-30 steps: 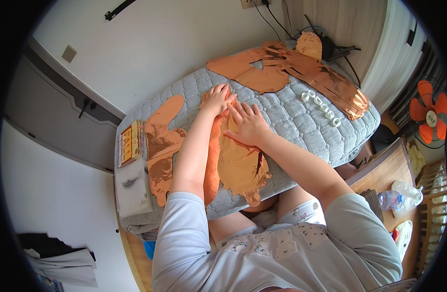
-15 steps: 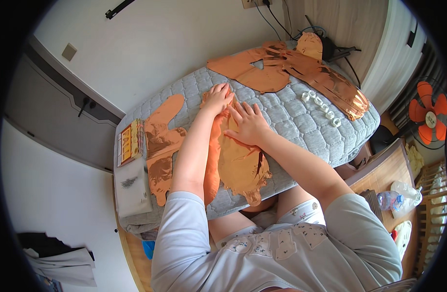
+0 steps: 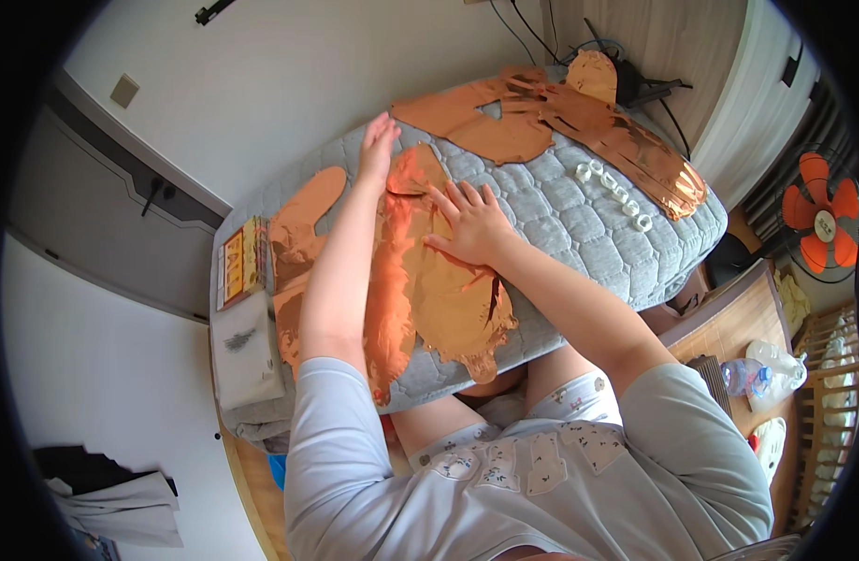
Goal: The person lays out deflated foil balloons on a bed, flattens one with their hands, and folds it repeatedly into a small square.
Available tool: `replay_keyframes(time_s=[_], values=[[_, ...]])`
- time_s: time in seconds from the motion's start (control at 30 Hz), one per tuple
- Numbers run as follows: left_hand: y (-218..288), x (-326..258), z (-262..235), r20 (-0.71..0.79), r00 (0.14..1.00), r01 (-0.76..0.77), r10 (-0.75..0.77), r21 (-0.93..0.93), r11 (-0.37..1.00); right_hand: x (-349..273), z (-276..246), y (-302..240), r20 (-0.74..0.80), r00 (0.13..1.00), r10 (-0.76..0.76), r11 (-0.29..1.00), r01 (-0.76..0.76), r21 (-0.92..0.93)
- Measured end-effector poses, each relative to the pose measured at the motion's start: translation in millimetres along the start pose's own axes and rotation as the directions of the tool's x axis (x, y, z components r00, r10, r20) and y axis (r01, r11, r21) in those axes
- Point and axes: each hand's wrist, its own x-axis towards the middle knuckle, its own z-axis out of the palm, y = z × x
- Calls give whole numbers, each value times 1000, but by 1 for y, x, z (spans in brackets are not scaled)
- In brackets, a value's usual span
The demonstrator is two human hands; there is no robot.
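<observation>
A flat, uninflated foil balloon point(image 3: 457, 299) in rose gold lies across the mattress in front of me, its left side opened out in a crinkled orange strip. My right hand point(image 3: 473, 224) rests on its upper part, fingers spread and palm down. Past the balloon's far left corner is my left hand point(image 3: 380, 150), fingers stretched out and nothing in it. Beneath and beside my left forearm another flat foil balloon point(image 3: 308, 210) shows, partly hidden by the arm.
More flat foil balloons point(image 3: 626, 126) lie at the far side of the quilted grey mattress point(image 3: 560, 220). Several white tape rolls point(image 3: 619, 194) sit in a row to the right. At the left edge are a printed package point(image 3: 240, 264) and a white pouch point(image 3: 245, 348). An orange-bladed fan point(image 3: 822, 210) stands right.
My left hand has moved off the balloon, away and to the left. The balloon's left side has spread out wider, and its far end now shows. My right hand stays on it.
</observation>
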Motion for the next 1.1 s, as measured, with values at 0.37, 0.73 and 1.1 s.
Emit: replay_keyframes(time_s=[0.37,0.73,1.1], values=[[47,-206,45,726,649,-654,227,380,654,4,8,17,12,1000,-19,990,21,-140],[29,-240,62,726,611,-780,315,484,397,1,3,12,-1,1000,11,995,-11,-95],[26,-241,58,760,609,-775,226,510,374,5,-7,8,134,990,51,997,-42,-67]])
